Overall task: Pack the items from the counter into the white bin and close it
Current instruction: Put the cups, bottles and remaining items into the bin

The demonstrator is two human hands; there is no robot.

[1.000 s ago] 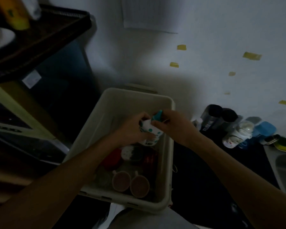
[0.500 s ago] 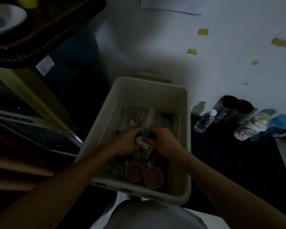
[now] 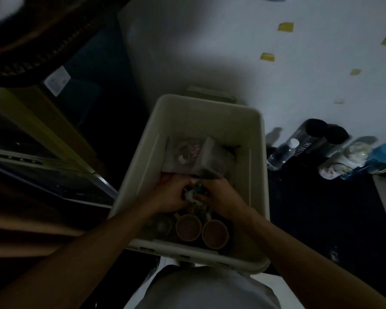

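Dark counter (image 3: 321, 208) space beside the white bin (image 3: 210, 103) is being occupied by a black bottle (image 3: 308, 148) lettered "MY BOTTLE". Inside the bin, a small teal-capped container (image 3: 193, 192) is being gripped by the left hand (image 3: 172, 195) and right hand (image 3: 221, 197), fingers curled.

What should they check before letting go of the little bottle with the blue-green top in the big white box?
1. Both hands on the bottle: ok. The left hand and right hand grip the little bottle together.
2. Bottle inside the white bin: ok, it is down below the rim.
3. Free spot under it: cannot tell, the hands hide it.
4. Two brown cups upright: ok, they stand by the near wall.
5. Counter emptied: not ok. The water bottle and black bottle are on it.
6. Lid within reach: cannot tell.
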